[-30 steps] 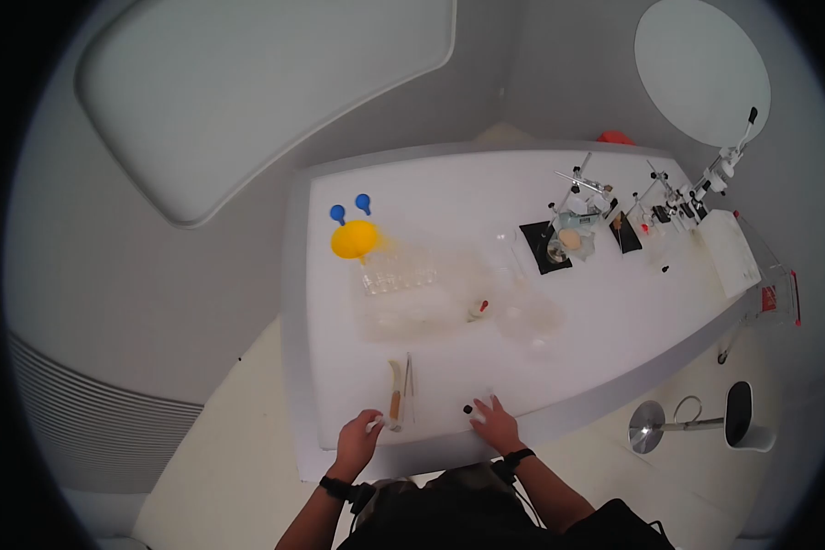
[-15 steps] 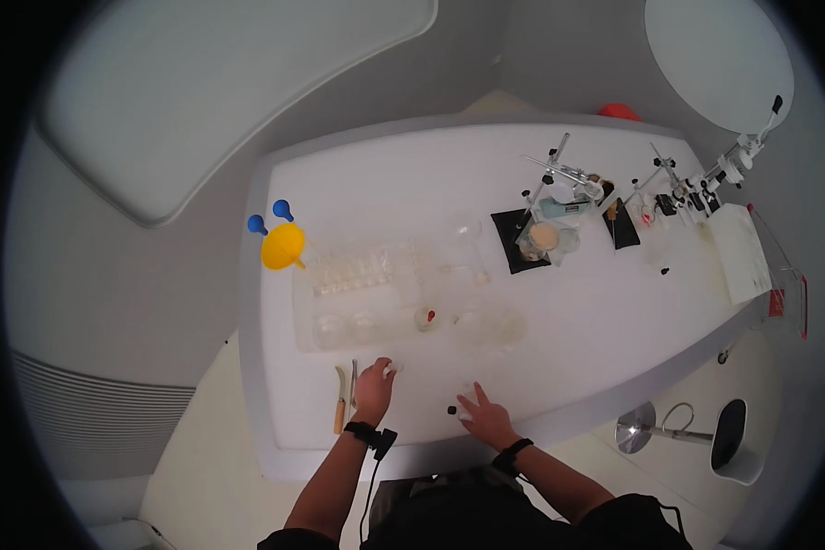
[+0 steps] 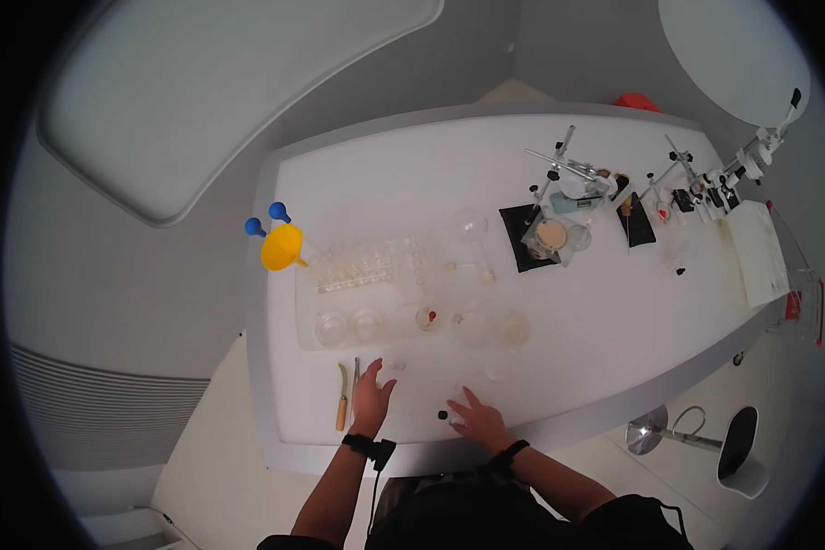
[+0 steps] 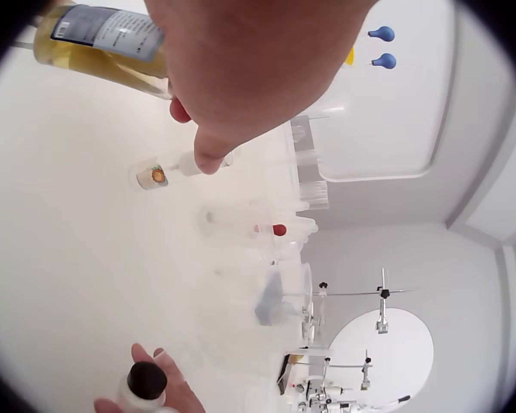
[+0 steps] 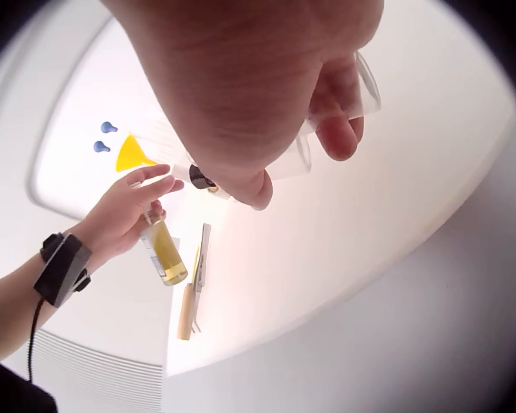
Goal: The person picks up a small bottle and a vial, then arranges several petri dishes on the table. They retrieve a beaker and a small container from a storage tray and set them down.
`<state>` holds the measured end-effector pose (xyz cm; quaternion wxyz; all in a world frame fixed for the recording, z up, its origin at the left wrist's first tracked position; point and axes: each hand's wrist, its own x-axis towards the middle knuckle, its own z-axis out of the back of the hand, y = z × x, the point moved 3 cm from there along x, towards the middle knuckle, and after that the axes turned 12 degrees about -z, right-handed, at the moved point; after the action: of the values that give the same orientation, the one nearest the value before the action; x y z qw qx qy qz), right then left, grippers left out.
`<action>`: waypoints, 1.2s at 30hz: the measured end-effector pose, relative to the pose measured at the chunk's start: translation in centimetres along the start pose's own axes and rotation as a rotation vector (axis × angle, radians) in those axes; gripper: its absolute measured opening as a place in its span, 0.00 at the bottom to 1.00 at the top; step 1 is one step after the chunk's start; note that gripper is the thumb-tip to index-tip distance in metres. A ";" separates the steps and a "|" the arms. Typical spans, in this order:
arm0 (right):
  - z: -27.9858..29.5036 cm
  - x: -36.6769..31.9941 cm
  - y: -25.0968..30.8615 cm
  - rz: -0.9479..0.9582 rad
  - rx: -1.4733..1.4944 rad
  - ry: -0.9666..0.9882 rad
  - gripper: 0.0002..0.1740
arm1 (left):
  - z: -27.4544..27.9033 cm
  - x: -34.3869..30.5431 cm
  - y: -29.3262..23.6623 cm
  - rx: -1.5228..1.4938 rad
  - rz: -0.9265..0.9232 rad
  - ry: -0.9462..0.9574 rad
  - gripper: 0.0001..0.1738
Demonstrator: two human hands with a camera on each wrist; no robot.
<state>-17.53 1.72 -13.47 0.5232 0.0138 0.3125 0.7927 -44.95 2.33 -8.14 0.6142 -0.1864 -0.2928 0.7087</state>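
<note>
My left hand [image 3: 371, 401] is over the front left of the table, fingers spread, right beside the tweezers [image 3: 356, 378]. A bottle of yellow liquid [image 5: 165, 254] stands close under that hand, hidden from the head view. Just past the left fingertips is a small clear jar [image 4: 149, 175] with an orange mark; a small white piece [image 4: 187, 163] lies near the thumb. My right hand [image 3: 482, 423] grips a small bottle with a black cap [image 4: 146, 380] near the front edge. Clear glassware [image 5: 370, 86] shows by its fingertips.
A wooden-handled knife [image 3: 341, 403] lies left of the tweezers. Farther back are a clear rack [image 3: 353, 275], a yellow funnel [image 3: 282, 246], blue rubber bulbs [image 3: 280, 213] and a red-topped bottle [image 3: 426, 318]. Metal stands [image 3: 559, 170] with glassware occupy the back right.
My left hand has crossed from left of the knife to right of the tweezers, released a small whitish object there and spread its fingers. The right hand stays at the black-capped bottle.
</note>
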 end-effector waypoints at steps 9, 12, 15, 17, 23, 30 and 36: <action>3.3 -0.3 7.8 -0.138 0.897 0.934 0.26 | 1.4 -6.5 -2.7 -0.529 0.421 0.378 0.20; 3.8 0.1 9.4 -0.244 0.973 1.057 0.23 | 1.5 -7.3 -2.1 -0.907 0.621 0.461 0.19; 4.0 0.6 10.9 -0.260 1.143 1.067 0.22 | 2.5 -7.5 -1.4 -1.068 0.639 0.450 0.15; 2.9 0.6 11.3 -0.299 1.176 1.029 0.21 | 3.9 -7.5 -0.9 -1.071 0.589 0.415 0.12; 0.9 1.6 13.1 -0.338 1.069 0.887 0.20 | 7.8 -8.8 0.9 -1.201 0.542 0.307 0.07; -0.5 1.3 18.4 -0.093 0.594 0.694 0.24 | 11.4 -10.8 3.5 -1.168 0.409 0.551 0.11; -2.0 0.5 22.7 -0.298 0.627 0.888 0.25 | 13.9 -12.1 5.3 -1.206 0.408 0.594 0.13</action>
<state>-37.14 -4.64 -3.65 0.4187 -0.2104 0.7219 0.5091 -55.54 -12.53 -2.20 0.3124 -0.7314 -0.4140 0.4427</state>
